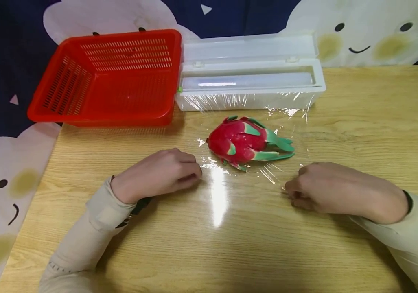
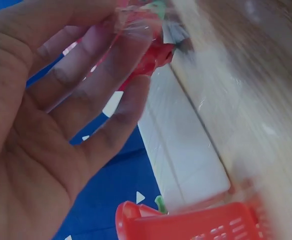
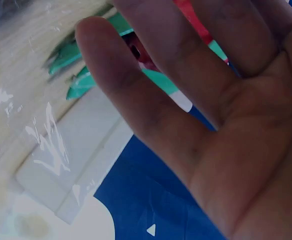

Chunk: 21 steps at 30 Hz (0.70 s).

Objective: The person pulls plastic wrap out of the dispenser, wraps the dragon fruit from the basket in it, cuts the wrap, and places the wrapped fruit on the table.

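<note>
A red dragon fruit point(image 1: 236, 140) with green-tipped scales lies on its side, its leafy end pointing right. Clear plastic wrap point(image 1: 267, 173) runs from the roll point(image 1: 247, 80) in the white dispenser box point(image 1: 252, 99) toward me, glinting around the fruit. Near the wrap's left front corner, my left hand point(image 1: 163, 173) pinches the film between thumb and fingers; the left wrist view shows film at the fingertips point(image 2: 136, 47). My right hand point(image 1: 337, 189) grips the film at the right front corner, its thumb hidden in the right wrist view, where the fruit's green tips point(image 3: 81, 82) show behind the fingers.
A red plastic basket point(image 1: 102, 118) with slotted sides stands at the back left, against the dispenser box. The box's white lid point(image 1: 249, 47) is raised at the back. Behind the wooden table point(image 1: 209, 260) hangs a dark blue cloth point(image 1: 227, 18) with white cloud faces.
</note>
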Available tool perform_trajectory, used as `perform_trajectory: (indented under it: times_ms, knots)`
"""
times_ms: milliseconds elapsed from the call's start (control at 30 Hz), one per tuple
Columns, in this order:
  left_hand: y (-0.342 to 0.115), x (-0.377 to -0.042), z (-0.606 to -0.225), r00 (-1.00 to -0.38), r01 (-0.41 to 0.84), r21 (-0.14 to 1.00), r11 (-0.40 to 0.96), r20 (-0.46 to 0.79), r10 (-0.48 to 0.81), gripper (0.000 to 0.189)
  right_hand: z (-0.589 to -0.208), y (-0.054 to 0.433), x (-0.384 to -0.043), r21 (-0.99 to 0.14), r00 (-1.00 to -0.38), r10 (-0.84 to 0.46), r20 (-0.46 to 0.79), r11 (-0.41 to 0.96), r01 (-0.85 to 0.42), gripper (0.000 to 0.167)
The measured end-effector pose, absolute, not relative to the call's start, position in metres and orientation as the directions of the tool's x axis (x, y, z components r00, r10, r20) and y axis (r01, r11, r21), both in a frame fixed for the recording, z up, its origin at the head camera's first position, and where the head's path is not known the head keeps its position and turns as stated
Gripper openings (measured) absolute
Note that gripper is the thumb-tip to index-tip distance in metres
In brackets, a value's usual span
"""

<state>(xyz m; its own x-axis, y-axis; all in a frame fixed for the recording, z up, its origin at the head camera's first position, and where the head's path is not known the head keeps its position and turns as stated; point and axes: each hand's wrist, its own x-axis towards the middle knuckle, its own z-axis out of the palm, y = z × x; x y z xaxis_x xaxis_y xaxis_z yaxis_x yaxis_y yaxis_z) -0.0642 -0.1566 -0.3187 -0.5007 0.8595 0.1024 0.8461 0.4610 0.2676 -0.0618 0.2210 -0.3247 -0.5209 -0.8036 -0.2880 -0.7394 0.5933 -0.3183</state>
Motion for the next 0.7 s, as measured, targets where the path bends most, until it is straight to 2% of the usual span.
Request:
perform_trajectory:
  times_ms: [267,700]
  knots:
    - [-0.158,-0.064,-0.31,-0.524,0.849,0.225,0.479,0.235,0.819,0.013,-0.316,0.228,-0.062,-0.26,-0.53,-0.832,-0.168,0.555,-0.79,0.035]
    - [-0.16,-0.071,-0.3,-0.523,0.851,0.233,0.47,0.298,0.799,0.012,-0.3,0.235,-0.067,-0.185,-0.584,-0.812,0.018,0.571,-0.8,0.035]
